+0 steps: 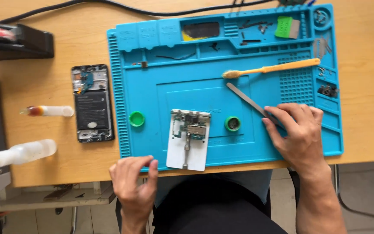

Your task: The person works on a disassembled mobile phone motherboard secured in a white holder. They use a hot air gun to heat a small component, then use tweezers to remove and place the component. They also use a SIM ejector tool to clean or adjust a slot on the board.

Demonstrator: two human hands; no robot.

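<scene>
The right hand [298, 132] lies flat on the blue silicone work mat [161, 93], fingers spread and pressing down on the near end of a flat metal pry tool [247, 99]. The tool slants up and away to the left from under those fingers, its far tip lying just below a yellow-handled brush [273, 68] that rests across the mat. The hand is not closed around the tool, only laid on top of it.

The left hand [134, 178] sits at the near edge of the table, fingers curled loosely against the mat's front lip, gripping nothing. Just to its right is a white holder plate with a small circuit board clamped on it [188, 138], hanging slightly over the mat's front edge. A green cap [137, 118] lies left of the plate and a green ring-shaped pot [233, 123] to its right, between plate and right hand.

Off the mat to the left, on the wooden table [35, 173], an opened phone [92, 103] lies with its insides showing. Beside it are a small syringe [48, 111] and a clear squeeze bottle [20, 153]. A black tape dispenser [14, 40] sits at the far left corner.
</scene>
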